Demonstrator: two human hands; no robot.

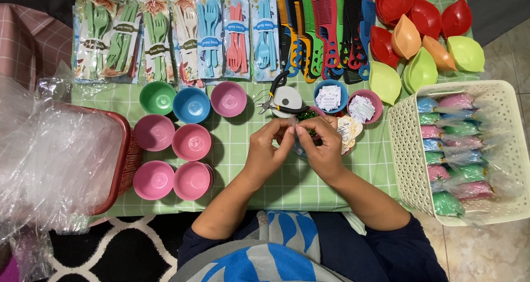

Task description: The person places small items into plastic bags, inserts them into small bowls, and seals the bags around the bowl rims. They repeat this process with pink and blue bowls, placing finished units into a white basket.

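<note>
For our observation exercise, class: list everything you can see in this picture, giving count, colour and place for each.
Cutlery packs: about eight, green, cream, blue, coral; back left of the table.
Combs: many, mixed colours; back centre.
Leaf-shaped dishes: about ten, red, orange, lime; back right.
Round bowls: green, blue and several pink; left of centre.
Pliers: one, black handles; centre.
Cups of paper tags: two, blue and pink; centre.
Cream basket: one, holding wrapped bowls; right.
Clear plastic bags: a heap; far left.
Checked tablecloth: green.
Left hand and right hand: pinching something small together, centre.
</note>
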